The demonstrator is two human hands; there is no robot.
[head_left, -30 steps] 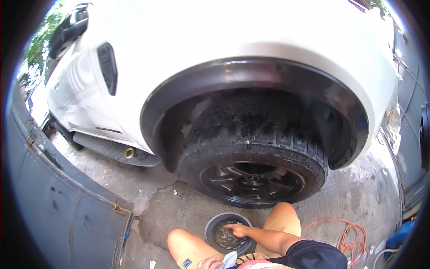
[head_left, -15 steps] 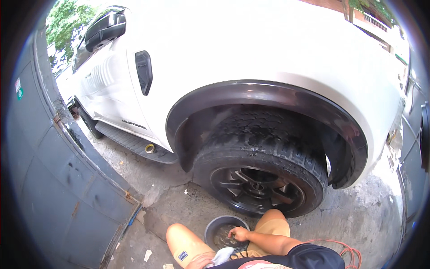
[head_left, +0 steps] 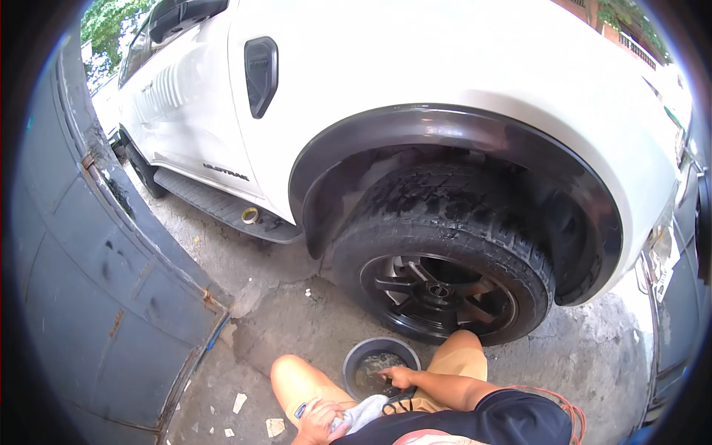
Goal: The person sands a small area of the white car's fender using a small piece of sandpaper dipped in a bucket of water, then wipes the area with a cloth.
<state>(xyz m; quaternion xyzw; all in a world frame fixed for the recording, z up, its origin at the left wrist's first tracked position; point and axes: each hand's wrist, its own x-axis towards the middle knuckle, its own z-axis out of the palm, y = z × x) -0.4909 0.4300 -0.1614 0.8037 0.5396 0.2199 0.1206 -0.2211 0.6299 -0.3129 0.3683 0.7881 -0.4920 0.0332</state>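
Observation:
A dark round basin stands on the concrete between my bent legs, with murky water in it. My right hand reaches over its right side, index finger stretched toward the water and the other fingers partly curled. I see nothing held in it. By my left thigh, my left hand is closed on a pale grey cloth that lies bunched across my lap. Just ahead is the front wheel of a white vehicle, with a black tyre and a dark spoked rim.
The black wheel arch curves over the tyre. A roll of tape sits on the side step. Grey metal gate panels close in on the left. An orange hose lies at the right; pale scraps litter the ground.
My view has shifted, so the wheel sits slightly further right. My left hand shows more fully on the cloth. The right hand stays at the basin, its index finger now more stretched.

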